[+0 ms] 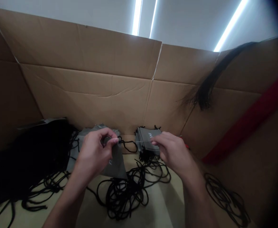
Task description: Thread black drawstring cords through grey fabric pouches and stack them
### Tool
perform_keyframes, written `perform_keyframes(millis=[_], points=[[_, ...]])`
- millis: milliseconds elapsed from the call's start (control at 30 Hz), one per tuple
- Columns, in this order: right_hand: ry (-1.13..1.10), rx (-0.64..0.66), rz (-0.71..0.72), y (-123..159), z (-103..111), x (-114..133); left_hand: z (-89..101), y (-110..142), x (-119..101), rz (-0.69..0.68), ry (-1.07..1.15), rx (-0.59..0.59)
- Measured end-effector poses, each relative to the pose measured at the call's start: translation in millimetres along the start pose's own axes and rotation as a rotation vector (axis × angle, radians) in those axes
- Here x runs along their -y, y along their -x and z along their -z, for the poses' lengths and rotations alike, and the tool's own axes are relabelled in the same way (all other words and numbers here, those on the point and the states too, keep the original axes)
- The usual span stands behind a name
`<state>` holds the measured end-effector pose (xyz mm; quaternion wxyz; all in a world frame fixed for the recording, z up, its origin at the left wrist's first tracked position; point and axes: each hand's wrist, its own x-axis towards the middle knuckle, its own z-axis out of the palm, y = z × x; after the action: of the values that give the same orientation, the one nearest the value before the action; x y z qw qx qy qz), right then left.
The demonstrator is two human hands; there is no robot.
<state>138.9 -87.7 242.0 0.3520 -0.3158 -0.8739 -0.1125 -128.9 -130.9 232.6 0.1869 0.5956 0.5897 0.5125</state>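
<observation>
My left hand (pixel 95 153) is closed in a pinch on the upper corner of a grey fabric pouch (pixel 117 166), which hangs below it and has pale print, partly hidden. A small loop of black cord (pixel 131 148) juts rightward from beside its fingertips. From there a thin pale strand (pixel 143 141), wire or thread, runs taut to my right hand (pixel 172 152), whose fingers are pinched on its end. Behind the right fingers lies a stack of grey printed pouches (pixel 145 133) with black cords. More grey pouches (pixel 82 136) are partly covered by my left hand.
Black cords (pixel 126 193) lie tangled between my forearms, and others (pixel 226 199) lie at right. A large black pile (pixel 29 155) fills the left. Cardboard walls (pixel 93 82) enclose the work surface (pixel 163 202). Dark strands (pixel 207 88) and a red strip (pixel 245 123) hang at right.
</observation>
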Motion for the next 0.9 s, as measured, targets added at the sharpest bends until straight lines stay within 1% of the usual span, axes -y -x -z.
perform_keyframes(millis=[100, 167, 233, 300, 400, 467, 533, 567, 633, 700, 800, 900], points=[[0.024, -0.117, 0.065, -0.8, -5.2, 1.4, -0.6, 0.5, 0.7, -0.017, -0.008, -0.036], [0.042, -0.162, 0.072, -1.7, -10.3, 8.4, -3.1, 2.0, 0.0, -0.035, -0.002, -0.053], [0.043, -0.181, 0.081, -3.1, -18.3, 19.0, -8.5, 4.9, -2.9, -0.061, 0.022, -0.04], [0.033, -0.161, 0.108, -5.1, -28.9, 30.8, -16.5, 8.7, -7.6, -0.105, 0.045, -0.004], [0.002, -0.08, 0.112, -7.0, -41.2, 41.9, -27.1, 12.0, -13.5, -0.184, 0.025, 0.023], [-0.056, -0.021, 0.06, -5.8, -40.7, 39.5, -28.9, 10.9, -13.4, -0.189, -0.009, 0.009], [-0.094, 0.014, 0.013, -3.2, -33.5, 29.2, -26.7, 8.4, -10.4, -0.169, -0.04, -0.021], [-0.071, 0.009, 0.011, -2.1, -29.1, 22.8, -25.0, 7.4, -8.6, -0.162, -0.053, -0.035], [-0.018, -0.026, 0.066, -1.2, -22.3, 12.0, -22.7, 6.5, -6.4, -0.16, -0.067, -0.049], [0.01, -0.07, 0.127, -2.5, -22.0, 9.0, -23.4, 7.6, -7.2, -0.166, -0.057, -0.045], [-0.019, -0.112, 0.181, -5.7, -32.4, 19.9, -28.4, 11.0, -12.8, -0.18, -0.018, -0.011], [-0.042, -0.105, 0.145, -6.6, -43.8, 33.8, -32.7, 13.4, -17.8, -0.194, -0.006, 0.01]])
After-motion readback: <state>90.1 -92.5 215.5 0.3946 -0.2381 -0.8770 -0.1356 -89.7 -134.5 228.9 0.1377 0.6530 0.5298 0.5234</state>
